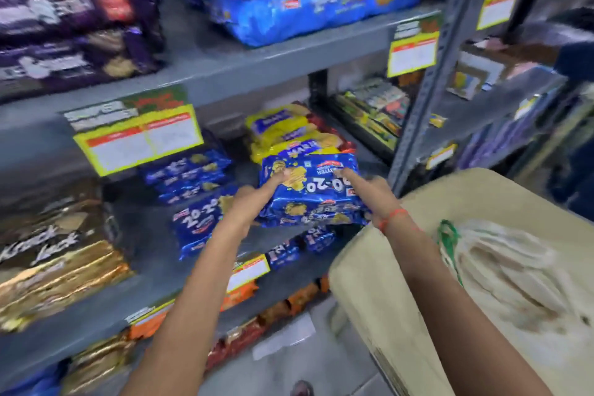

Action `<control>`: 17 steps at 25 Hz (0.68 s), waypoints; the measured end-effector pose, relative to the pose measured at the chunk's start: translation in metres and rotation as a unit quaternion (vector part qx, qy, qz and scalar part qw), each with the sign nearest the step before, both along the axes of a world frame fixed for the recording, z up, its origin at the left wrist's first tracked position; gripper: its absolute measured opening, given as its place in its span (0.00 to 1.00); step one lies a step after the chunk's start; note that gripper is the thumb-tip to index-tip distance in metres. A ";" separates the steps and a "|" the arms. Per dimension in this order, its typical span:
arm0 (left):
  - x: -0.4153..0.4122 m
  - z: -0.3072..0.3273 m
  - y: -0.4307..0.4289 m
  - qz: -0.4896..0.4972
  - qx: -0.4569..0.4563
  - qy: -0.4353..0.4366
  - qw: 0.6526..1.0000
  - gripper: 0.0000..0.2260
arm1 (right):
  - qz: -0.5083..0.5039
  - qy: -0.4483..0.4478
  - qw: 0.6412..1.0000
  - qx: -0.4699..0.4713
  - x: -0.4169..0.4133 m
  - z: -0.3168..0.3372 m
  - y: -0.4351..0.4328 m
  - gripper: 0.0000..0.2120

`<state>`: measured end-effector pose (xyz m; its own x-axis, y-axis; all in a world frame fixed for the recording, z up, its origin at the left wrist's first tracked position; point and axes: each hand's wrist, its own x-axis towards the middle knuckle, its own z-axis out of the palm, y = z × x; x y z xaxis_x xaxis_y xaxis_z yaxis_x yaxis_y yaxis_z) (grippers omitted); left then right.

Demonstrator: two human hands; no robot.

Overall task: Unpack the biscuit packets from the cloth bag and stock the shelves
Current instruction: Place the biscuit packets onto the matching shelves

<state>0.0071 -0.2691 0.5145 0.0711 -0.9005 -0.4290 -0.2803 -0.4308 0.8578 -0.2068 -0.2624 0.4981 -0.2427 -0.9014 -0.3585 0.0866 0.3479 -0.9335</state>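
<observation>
A stack of blue 20-20 biscuit packets (313, 193) is held between both my hands over the middle shelf (154, 254). My left hand (257, 199) grips its left side, thumb lying on top. My right hand (369, 191) grips the right side the same way. More blue 20-20 packets (196, 222) lie on that shelf to the left, and yellow packets (283, 132) sit behind. The beige cloth bag (385, 299) stands open at lower right under my right forearm.
Purple packets (74, 26) and large blue packets (308, 6) fill the upper shelf. Gold and brown packets (54, 260) lie at the left. Orange packets (283, 305) fill the lower shelf. A grey upright post (427, 100) divides the racks. Someone's arm (540, 51) reaches in at far right.
</observation>
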 end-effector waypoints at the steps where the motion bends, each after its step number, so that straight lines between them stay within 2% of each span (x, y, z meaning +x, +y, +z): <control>1: 0.019 0.004 0.001 0.016 0.001 0.006 1.000 0.51 | 0.019 0.013 1.000 -0.020 0.018 0.004 -0.009 0.18; 4: 0.069 0.005 0.004 0.085 -0.005 0.027 0.996 0.51 | 0.110 0.080 0.990 -0.046 0.068 0.014 -0.031 0.15; 7: 0.101 0.002 0.008 0.153 -0.003 0.030 0.988 0.42 | 0.160 0.105 0.980 -0.059 0.107 0.014 -0.047 0.16; 9: 0.118 -0.001 0.009 0.189 -0.002 0.035 0.981 0.39 | 0.167 0.108 0.978 -0.066 0.131 0.011 -0.056 0.13; 11: 0.131 -0.007 0.009 0.204 -0.003 0.036 0.978 0.37 | 0.180 0.109 0.975 -0.068 0.150 0.005 -0.063 0.09; 13: 0.140 -0.015 0.008 0.203 0.002 0.036 0.979 0.36 | 0.189 0.105 0.975 -0.051 0.163 -0.004 -0.069 0.13; 15: 0.147 -0.021 0.005 0.206 -0.001 0.037 0.978 0.32 | 0.203 0.111 0.972 -0.045 0.171 -0.014 -0.073 0.10; 17: 0.152 -0.027 0.003 0.208 0.008 0.042 0.977 0.33 | 0.210 0.119 0.969 -0.047 0.178 -0.023 -0.076 0.11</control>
<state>0.1587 -0.2663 0.4876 0.3928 -0.7944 -0.4633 -0.0077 -0.5066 0.8621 -0.0290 -0.3381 0.4749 0.0867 -0.9644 -0.2499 -0.2655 0.2194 -0.9388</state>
